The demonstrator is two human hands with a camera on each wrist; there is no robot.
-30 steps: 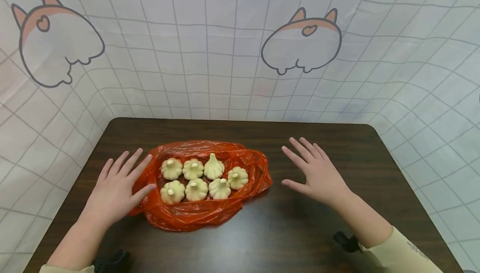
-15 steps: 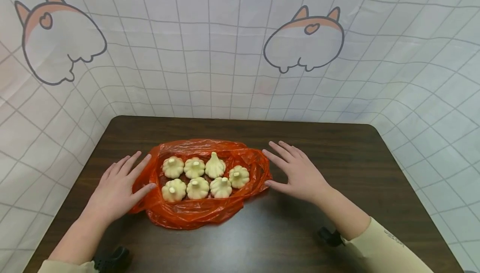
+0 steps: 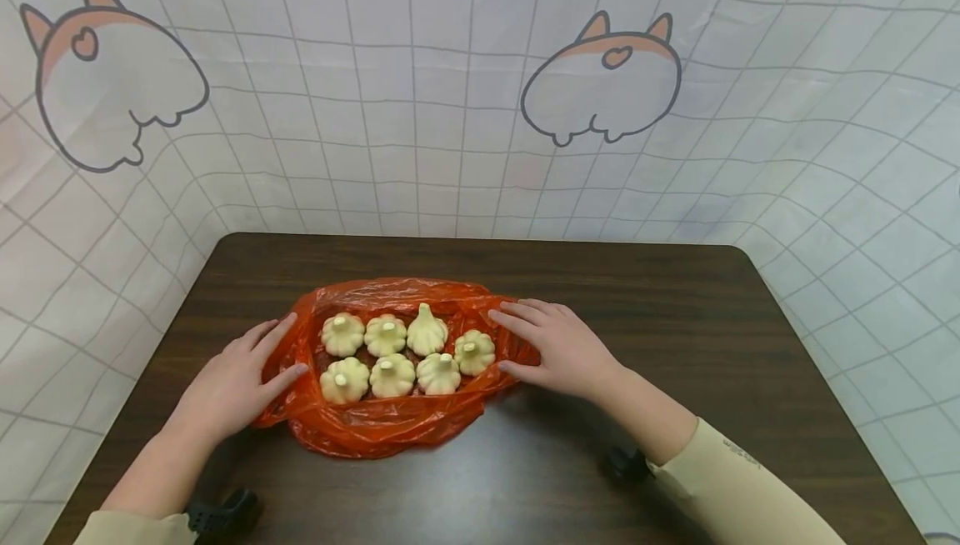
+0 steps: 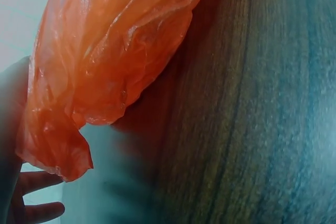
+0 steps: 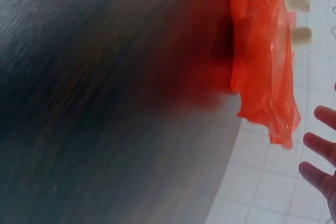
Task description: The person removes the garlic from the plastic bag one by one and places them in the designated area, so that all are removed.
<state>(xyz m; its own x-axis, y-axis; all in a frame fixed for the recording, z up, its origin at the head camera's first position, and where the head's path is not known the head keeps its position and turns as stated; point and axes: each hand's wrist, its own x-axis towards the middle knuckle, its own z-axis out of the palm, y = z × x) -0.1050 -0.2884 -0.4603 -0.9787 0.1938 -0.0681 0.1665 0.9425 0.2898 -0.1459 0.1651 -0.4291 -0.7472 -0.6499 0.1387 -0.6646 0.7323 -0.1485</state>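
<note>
An orange-red plastic bag [image 3: 386, 431], its mouth spread wide, lies on the table with several pale garlic bulbs [image 3: 393, 377] inside in two rough rows. One garlic bulb [image 3: 427, 335] at the back shows its pointed stem side-on. At the bag's left end is my left hand [image 3: 228, 385], thumb and fingers spread over its edge; the left wrist view shows crumpled plastic in front of the fingers [image 4: 43, 212]. My right hand [image 3: 564, 351] reaches over the right end, fingers extended; in the right wrist view its fingers [image 5: 318, 145] look apart from the plastic. Contact is hard to tell.
The dark wood table [image 3: 480, 495] has rounded back corners. A white grid-patterned cloth [image 3: 435, 95] with cartoon animal drawings hangs behind it and along both sides. Black straps [image 3: 225, 513] are worn at the wrists, by the light sleeves.
My right hand has moved left, from beside the bag to over its right end. My left hand stays at the left end, its fingers slightly drawn in. The garlic has not moved.
</note>
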